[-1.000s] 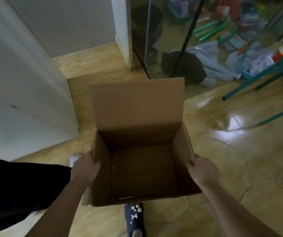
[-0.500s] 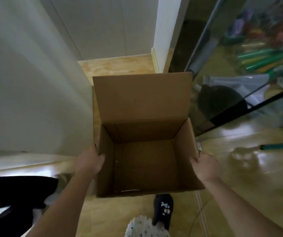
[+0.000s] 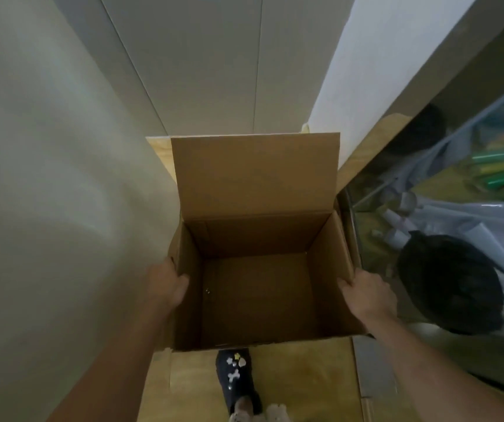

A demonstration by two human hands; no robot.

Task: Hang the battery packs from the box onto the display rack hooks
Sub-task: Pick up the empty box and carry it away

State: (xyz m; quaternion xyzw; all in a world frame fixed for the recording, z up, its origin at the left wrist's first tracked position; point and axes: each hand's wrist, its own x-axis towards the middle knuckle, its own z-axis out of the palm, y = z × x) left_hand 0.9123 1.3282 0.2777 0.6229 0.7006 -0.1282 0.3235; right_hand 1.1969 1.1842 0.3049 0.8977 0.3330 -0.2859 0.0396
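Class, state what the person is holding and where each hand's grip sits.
The open cardboard box: left hand grips its left wall's rim, right hand its right wall's rim.

The tan floor (image 3: 299,382) is running in a narrow strip toward the far wall. Near, a dark slipper (image 3: 238,379) with pale charms is standing on it. To the right a grey threshold strip (image 3: 372,370) is lying along it, and farther right a dark round object (image 3: 448,284) and pale rolls (image 3: 488,239) are lying about.

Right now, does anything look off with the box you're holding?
Yes: the cardboard box, gripped at its side walls by the left hand and right hand, looks empty. Its bare bottom shows no battery packs, and no display rack is in view.
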